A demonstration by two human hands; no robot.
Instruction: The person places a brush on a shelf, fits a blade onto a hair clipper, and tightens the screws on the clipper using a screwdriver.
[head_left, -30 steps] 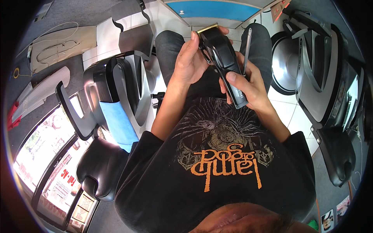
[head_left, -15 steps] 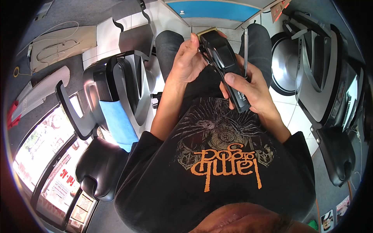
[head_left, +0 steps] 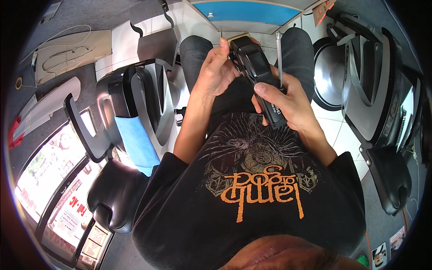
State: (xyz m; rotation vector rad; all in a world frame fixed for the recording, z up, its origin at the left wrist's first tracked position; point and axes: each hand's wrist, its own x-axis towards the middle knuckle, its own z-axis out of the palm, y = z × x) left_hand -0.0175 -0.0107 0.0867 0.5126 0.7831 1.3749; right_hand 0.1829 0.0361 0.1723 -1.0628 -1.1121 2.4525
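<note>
A black hair clipper [head_left: 253, 58] with a gold-coloured blade [head_left: 239, 38] is held over my lap, its blade end pointing away from me. My left hand [head_left: 218, 69] is closed at the blade end, thumb along the blade's left edge; its other fingers are partly hidden behind the clipper. Around the lower body of the clipper wraps my right hand [head_left: 288, 96], with the thumb on top. A screwdriver [head_left: 279, 58] also sits in that hand, its metal shaft pointing up beside the clipper and its handle hidden by the palm and fingers.
Black and grey salon chairs stand on both sides, the left one [head_left: 123, 94] with a blue towel [head_left: 137, 141] over its armrest. A round metal chair base [head_left: 328, 74] lies to the right. Ahead is a blue-fronted cabinet [head_left: 247, 12]. Cables rest on a board [head_left: 72, 54] at far left.
The clipper has shifted slightly left and turned a little in my hands. The screwdriver's tip has swung a little to the left with my right hand.
</note>
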